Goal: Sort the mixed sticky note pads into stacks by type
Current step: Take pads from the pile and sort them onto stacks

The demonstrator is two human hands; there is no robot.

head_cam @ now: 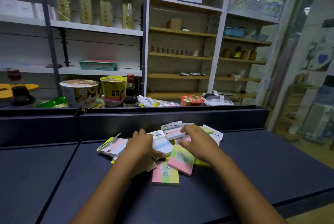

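A mixed heap of sticky note pads (pixel 181 161) lies in the middle of the dark blue counter (pixel 262 166). Some pads are white-wrapped with pastel stripes, like the one at the heap's left (pixel 113 145). Others are bare pink, green and yellow blocks, one nearest me (pixel 165 175). My left hand (pixel 140 145) lies palm down on the heap's left side, thumb against a white pad with a blue stripe (pixel 163 147). My right hand (pixel 196 143) hovers over the right side, fingers spread and bent above a white and pink pad (pixel 173 133). Whether either hand grips a pad is unclear.
A raised dark ledge (pixel 162 113) runs behind the heap. Beyond it stand instant noodle cups (pixel 80 93), soy sauce bottles (pixel 130 95) and packets. Shelving units fill the background. The counter's right edge drops to the floor.
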